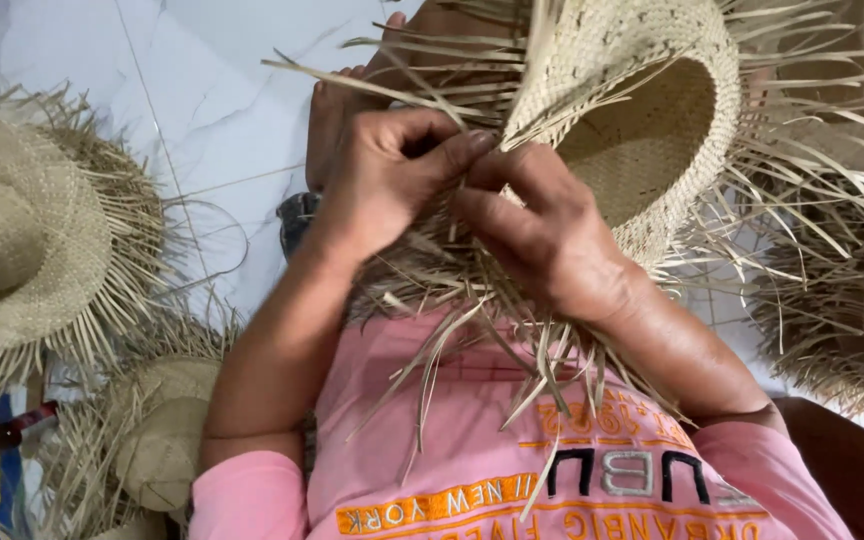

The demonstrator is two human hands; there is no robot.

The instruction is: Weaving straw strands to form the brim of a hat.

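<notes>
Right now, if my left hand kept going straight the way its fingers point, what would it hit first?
Probably the right hand: the left hand points right, and its fingertips already meet the right thumb over the straw hat's brim strands.

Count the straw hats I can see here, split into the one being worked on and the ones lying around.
Hat in both hands: 1
Hats lying on the left: 2
Hats lying on the right, partly cut off: 1
Total: 4

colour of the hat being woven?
Pale tan straw hat, open weave with loose fringe; head view.
</notes>
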